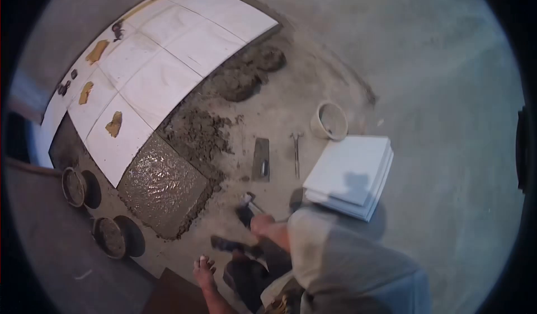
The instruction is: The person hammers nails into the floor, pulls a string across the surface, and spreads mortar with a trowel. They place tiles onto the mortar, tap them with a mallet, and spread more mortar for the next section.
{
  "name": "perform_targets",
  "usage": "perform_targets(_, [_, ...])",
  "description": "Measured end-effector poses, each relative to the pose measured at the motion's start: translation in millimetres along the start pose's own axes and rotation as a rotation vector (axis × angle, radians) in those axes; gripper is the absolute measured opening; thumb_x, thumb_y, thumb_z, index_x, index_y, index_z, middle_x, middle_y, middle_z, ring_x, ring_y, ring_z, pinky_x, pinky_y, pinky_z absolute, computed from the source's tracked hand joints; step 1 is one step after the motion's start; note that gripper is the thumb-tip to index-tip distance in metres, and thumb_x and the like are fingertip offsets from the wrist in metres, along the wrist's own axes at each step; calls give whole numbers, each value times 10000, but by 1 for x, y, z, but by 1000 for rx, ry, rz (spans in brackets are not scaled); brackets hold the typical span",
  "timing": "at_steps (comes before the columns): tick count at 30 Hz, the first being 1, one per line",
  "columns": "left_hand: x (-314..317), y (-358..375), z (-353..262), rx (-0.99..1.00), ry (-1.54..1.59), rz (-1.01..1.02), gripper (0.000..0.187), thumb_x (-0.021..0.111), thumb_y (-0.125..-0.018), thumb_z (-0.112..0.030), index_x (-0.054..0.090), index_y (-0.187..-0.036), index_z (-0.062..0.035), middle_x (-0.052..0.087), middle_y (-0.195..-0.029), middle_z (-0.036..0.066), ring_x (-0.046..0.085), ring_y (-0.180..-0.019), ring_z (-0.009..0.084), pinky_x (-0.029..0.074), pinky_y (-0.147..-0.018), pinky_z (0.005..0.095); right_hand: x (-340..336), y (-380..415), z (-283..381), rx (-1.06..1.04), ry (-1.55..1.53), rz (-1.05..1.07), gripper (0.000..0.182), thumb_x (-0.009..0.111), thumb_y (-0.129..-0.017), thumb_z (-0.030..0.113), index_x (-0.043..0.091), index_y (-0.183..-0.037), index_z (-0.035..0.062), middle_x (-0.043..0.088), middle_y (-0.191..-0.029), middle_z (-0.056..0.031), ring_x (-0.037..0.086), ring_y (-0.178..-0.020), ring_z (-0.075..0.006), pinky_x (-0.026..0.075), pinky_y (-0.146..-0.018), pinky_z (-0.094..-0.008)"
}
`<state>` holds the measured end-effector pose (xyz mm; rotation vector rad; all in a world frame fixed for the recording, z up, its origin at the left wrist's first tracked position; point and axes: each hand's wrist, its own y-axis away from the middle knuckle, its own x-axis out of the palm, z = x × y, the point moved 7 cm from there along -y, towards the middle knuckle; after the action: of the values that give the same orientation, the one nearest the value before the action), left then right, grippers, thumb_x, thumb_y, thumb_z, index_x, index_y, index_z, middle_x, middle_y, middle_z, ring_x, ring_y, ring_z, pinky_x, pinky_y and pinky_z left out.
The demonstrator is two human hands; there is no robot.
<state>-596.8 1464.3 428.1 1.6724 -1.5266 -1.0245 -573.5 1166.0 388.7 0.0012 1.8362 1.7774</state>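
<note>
The floor (442, 146) carries everything, and its widest open room runs down the right of the frame, beyond the tile stack (344, 171). Narrower strips lie between the stack and the flat trowel (260, 160), and between the wet mortar bed (162, 185) and the two left buckets (74, 186) (109, 237).

Near the lower centre, the right hand (262, 224) has its fingers closed around a handled tool (251, 204), whose dark end is blurred; it is near the bed's lower right edge, with floor between. The left hand (204, 269), at the bottom, is below the bed and apart from it, its fingers partly curled and slightly apart.

The bed's upper left edge meets the laid white tiles (165, 70), which fill the upper left. Loose mortar (198, 132) lines the tiles' lower right edge and touches the bed. Three yellowish pieces (114, 123) lie on the tiles, with several small dark items (117, 29) nearer their far left edge, too small to identify.

One flat trowel and one hammer (296, 154) lie side by side, apart, right of centre. The stack shows at least three tiles, their edges slightly uneven. One pale bucket (329, 121) sits just beside its upper edge, making three buckets altogether.
</note>
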Motion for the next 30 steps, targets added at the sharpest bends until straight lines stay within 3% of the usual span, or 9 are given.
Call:
perform_targets(5, [-2,-7,-24,30,9,4,312,553,-912,-293,569,-1096,-40,604,-967,51,591,-791,143,449,-627,282,-60,2,-62,104,-298,-291,349,639,-727,320,700,-956,64,674,-1020,-148,661,-923,-320,521,-828,-435])
perform_targets(7, [-14,-1,-41,15,35,-84,337,567,-907,-283,576,-1116,-19,626,-958,49,606,-810,143,463,-651,283,-51,-17,-43,-340,531,-115,213,552,-801,215,695,-843,63,688,-940,-121,657,-893,-302,519,-757,-441])
perform_targets(8, [-19,3,-56,51,12,-94,327,534,-923,-333,581,-1075,-47,625,-955,53,617,-808,169,469,-690,315,-73,-13,-59,-197,-188,-225,239,570,-806,244,675,-810,29,686,-870,-136,664,-849,-281,516,-760,-427])
perform_targets(9, [-30,-4,-54,54,-23,-104,325,533,-922,-336,582,-1071,-51,625,-958,47,620,-817,169,471,-694,314,-74,-14,-53,-460,115,-421,299,541,-856,278,661,-838,5,671,-867,-194,658,-865,-322,503,-785,-441])
perform_targets(11, [-22,-9,-69,65,-93,-66,323,533,-922,-339,583,-1067,-55,625,-961,42,623,-826,170,473,-698,313,-142,46,-71,-53,-371,-500,324,531,-887,302,640,-864,-3,647,-904,-239,626,-902,-383,484,-796,-468])
perform_targets(15, [-11,-2,-105,121,-101,-15,338,529,-925,-333,600,-1073,-37,641,-937,38,638,-799,170,483,-661,315,-154,40,-90,-158,-222,-665,314,530,-893,303,635,-875,8,636,-921,-251,594,-907,-437,476,-798,-481])
perform_targets(23, [-52,8,-180,185,-299,108,358,532,-917,-358,604,-1068,-41,689,-894,64,647,-831,188,493,-704,322,-237,160,114,-440,-434,-997,222,576,-870,198,586,-996,15,580,-1072,-214,546,-1031,-405,447,-876,-468])
perform_targets(25, [-41,-6,-212,824,-1234,25,446,560,-903,-345,574,-1178,5,702,-901,110,643,-899,192,495,-736,308,-253,163,125,-518,-420,-1017,218,583,-862,173,586,-1003,7,586,-1047,-214,550,-1015,-411,452,-869,-467])
perform_targets(30, [-32,34,-256,639,-397,-10,575,607,-865,-328,495,-1319,7,673,-1037,184,648,-915,218,496,-797,318,-270,180,131,-354,-250,-676,242,569,-874,203,591,-1033,21,600,-993,-242,563,-1006,-407,463,-860,-475])
